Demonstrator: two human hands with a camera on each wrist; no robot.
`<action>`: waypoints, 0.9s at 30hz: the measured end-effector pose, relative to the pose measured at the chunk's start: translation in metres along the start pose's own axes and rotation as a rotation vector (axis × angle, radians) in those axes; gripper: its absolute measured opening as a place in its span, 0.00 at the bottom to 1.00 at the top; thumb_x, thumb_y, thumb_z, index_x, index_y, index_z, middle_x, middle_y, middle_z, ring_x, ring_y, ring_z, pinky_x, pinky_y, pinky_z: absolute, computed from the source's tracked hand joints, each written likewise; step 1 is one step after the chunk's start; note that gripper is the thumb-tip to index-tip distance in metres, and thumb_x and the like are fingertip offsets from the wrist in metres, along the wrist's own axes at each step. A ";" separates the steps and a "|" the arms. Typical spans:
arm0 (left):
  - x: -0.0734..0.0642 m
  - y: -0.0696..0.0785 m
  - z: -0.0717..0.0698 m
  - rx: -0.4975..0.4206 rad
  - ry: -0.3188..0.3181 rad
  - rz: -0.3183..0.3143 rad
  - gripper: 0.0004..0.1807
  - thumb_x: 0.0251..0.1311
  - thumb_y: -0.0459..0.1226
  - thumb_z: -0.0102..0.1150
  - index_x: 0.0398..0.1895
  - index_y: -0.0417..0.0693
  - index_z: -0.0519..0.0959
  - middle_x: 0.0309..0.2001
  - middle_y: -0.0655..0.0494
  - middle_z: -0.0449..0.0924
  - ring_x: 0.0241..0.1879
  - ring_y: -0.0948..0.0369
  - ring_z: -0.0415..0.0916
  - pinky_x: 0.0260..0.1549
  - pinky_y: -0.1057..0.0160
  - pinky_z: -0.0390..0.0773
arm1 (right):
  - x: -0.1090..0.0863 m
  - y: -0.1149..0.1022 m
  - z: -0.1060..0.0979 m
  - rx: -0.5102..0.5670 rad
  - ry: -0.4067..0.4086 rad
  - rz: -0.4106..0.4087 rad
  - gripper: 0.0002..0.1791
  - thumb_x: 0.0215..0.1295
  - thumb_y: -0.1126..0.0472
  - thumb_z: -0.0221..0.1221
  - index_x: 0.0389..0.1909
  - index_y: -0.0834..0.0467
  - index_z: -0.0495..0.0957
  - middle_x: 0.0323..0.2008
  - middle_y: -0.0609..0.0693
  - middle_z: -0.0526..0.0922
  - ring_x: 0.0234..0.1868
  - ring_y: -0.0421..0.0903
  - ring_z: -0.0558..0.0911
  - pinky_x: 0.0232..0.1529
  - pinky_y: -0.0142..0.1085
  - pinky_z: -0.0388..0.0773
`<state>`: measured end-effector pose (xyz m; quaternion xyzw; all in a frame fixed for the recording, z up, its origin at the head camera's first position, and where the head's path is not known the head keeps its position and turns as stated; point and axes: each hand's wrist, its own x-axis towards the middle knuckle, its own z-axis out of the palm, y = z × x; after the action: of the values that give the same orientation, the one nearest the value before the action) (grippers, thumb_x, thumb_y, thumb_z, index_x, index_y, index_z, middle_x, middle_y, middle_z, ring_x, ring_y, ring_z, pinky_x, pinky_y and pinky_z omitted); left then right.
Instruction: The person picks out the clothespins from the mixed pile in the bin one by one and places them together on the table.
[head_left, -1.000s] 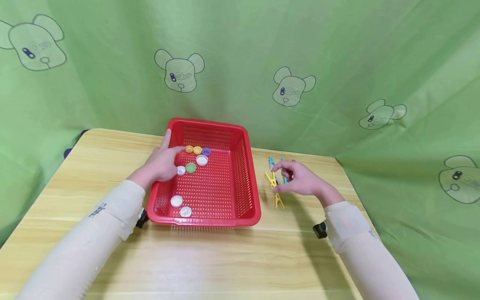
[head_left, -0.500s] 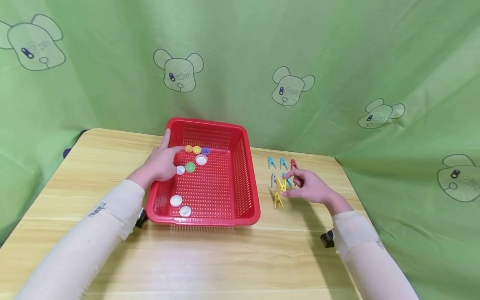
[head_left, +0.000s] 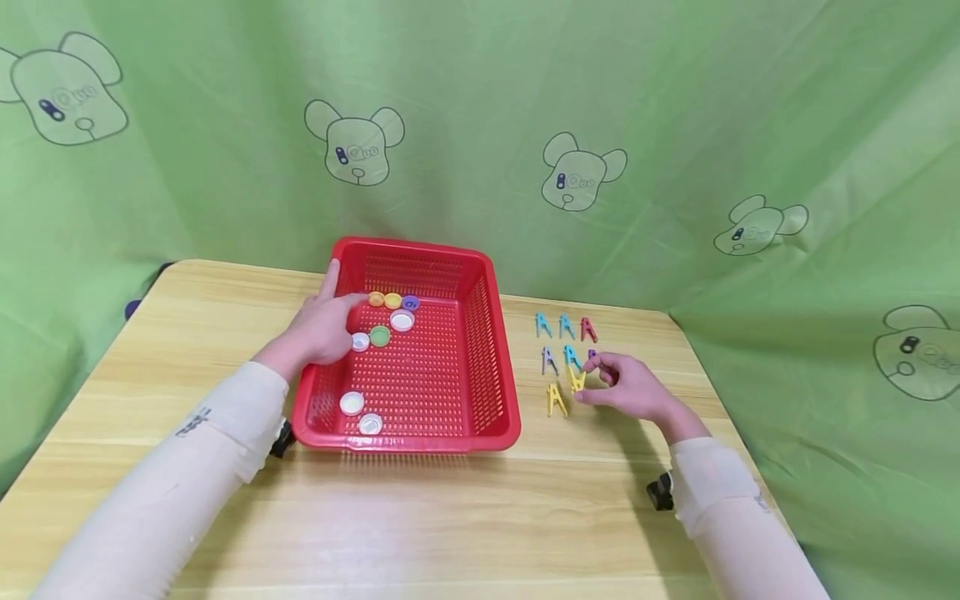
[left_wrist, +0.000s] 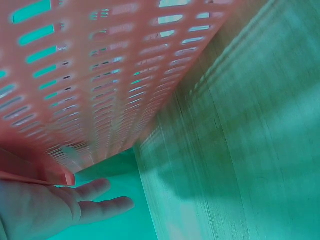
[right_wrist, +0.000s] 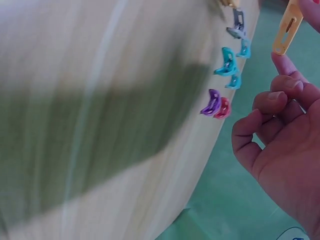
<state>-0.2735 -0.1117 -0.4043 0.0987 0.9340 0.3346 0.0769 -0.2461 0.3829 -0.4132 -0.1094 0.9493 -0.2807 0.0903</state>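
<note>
My right hand (head_left: 628,387) pinches a yellow clothespin (head_left: 577,380) between thumb and index fingertips, over the right side of the table. In the right wrist view, the held yellow clothespin (right_wrist: 287,30) points upward and the other fingers are bent. Around it stand a second yellow clothespin (head_left: 556,400), a lilac-grey one (head_left: 549,360), a teal one (head_left: 572,357) and a partly hidden purple one (head_left: 592,354). My left hand (head_left: 318,327) rests over the left rim of a red basket (head_left: 420,444). Two straight fingers (left_wrist: 107,209) show outside the basket in the left wrist view.
Behind the nearer clothespins are two blue ones, including a blue clothespin (head_left: 543,325), and a red clothespin (head_left: 588,329). The basket holds several bottle caps, among them a green cap (head_left: 379,336) and a white cap (head_left: 352,403). A green curtain (head_left: 465,100) hangs behind the wooden table (head_left: 450,533).
My right hand has moved right and toward me with the yellow clothespin, uncovering the clothespins behind it. The left hand keeps its place at the basket.
</note>
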 end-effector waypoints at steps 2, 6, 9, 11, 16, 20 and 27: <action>0.000 0.000 0.000 -0.003 0.001 0.000 0.39 0.58 0.24 0.58 0.76 0.45 0.63 0.78 0.53 0.13 0.66 0.30 0.52 0.35 0.45 0.84 | -0.001 0.004 0.002 0.004 0.006 0.023 0.27 0.49 0.49 0.76 0.46 0.57 0.79 0.25 0.52 0.67 0.27 0.47 0.67 0.30 0.39 0.68; 0.001 -0.001 0.000 -0.004 0.003 0.001 0.39 0.58 0.24 0.58 0.76 0.45 0.63 0.78 0.53 0.13 0.67 0.30 0.50 0.35 0.45 0.84 | -0.004 0.012 0.005 -0.005 0.013 0.051 0.28 0.49 0.45 0.76 0.45 0.56 0.79 0.25 0.51 0.67 0.27 0.48 0.67 0.29 0.40 0.67; 0.001 -0.001 0.000 -0.001 0.004 0.001 0.39 0.58 0.23 0.58 0.76 0.46 0.64 0.78 0.53 0.13 0.68 0.28 0.49 0.36 0.44 0.84 | -0.006 0.018 0.009 -0.027 0.019 0.069 0.28 0.49 0.42 0.75 0.43 0.56 0.78 0.25 0.51 0.68 0.27 0.48 0.66 0.28 0.40 0.66; 0.000 0.000 0.000 -0.001 0.000 -0.001 0.39 0.58 0.23 0.57 0.75 0.46 0.64 0.77 0.53 0.12 0.68 0.27 0.47 0.37 0.43 0.83 | -0.008 0.021 0.012 -0.034 0.029 0.088 0.29 0.48 0.42 0.75 0.43 0.56 0.78 0.26 0.51 0.68 0.27 0.48 0.67 0.28 0.40 0.66; 0.000 0.000 0.000 0.002 -0.004 -0.004 0.39 0.58 0.24 0.58 0.75 0.45 0.64 0.78 0.53 0.12 0.68 0.28 0.47 0.43 0.41 0.81 | -0.011 0.027 0.017 -0.044 0.057 0.122 0.30 0.48 0.41 0.75 0.44 0.57 0.78 0.27 0.52 0.69 0.29 0.49 0.68 0.28 0.41 0.67; 0.000 -0.002 0.001 0.004 -0.001 -0.004 0.39 0.58 0.25 0.58 0.76 0.45 0.63 0.78 0.53 0.13 0.68 0.30 0.49 0.44 0.42 0.81 | -0.013 0.031 0.019 -0.049 0.065 0.148 0.32 0.49 0.40 0.74 0.45 0.58 0.78 0.28 0.52 0.70 0.29 0.49 0.68 0.28 0.40 0.68; 0.000 -0.002 0.002 -0.020 -0.010 -0.014 0.40 0.58 0.24 0.58 0.76 0.46 0.63 0.77 0.56 0.11 0.68 0.30 0.48 0.37 0.44 0.84 | -0.014 0.040 0.028 -0.053 0.070 0.176 0.36 0.47 0.37 0.74 0.47 0.59 0.78 0.29 0.53 0.72 0.28 0.48 0.69 0.28 0.39 0.70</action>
<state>-0.2733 -0.1123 -0.4069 0.0930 0.9310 0.3428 0.0848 -0.2323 0.4047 -0.4568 -0.0180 0.9649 -0.2502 0.0784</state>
